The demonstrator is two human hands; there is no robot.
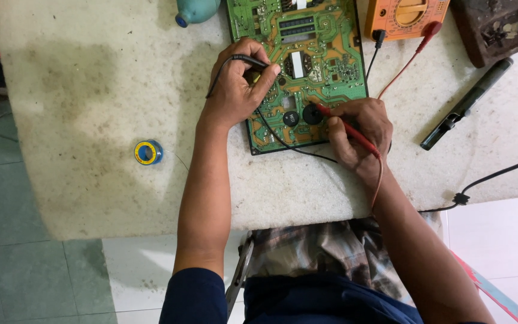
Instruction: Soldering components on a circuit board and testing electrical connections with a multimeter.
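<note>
A green circuit board (307, 36) lies on a pale stone table (103, 108). My left hand (238, 81) rests on the board's left edge and grips a black test probe (248, 59) whose black lead trails over the board. My right hand (360, 132) sits at the board's lower right corner and holds a red test probe (340, 122), its tip pointing at the board beside a round black part (312, 114). The red lead runs up to an orange multimeter (406, 17) at the table's far edge.
A small yellow-and-blue solder spool (148, 152) lies to the left. A teal bottle (196, 11) stands at the far edge. To the right are a dark soldering iron (467, 103), a brown tray (494, 27) and a black cable (499, 174). Tiled floor lies below the table.
</note>
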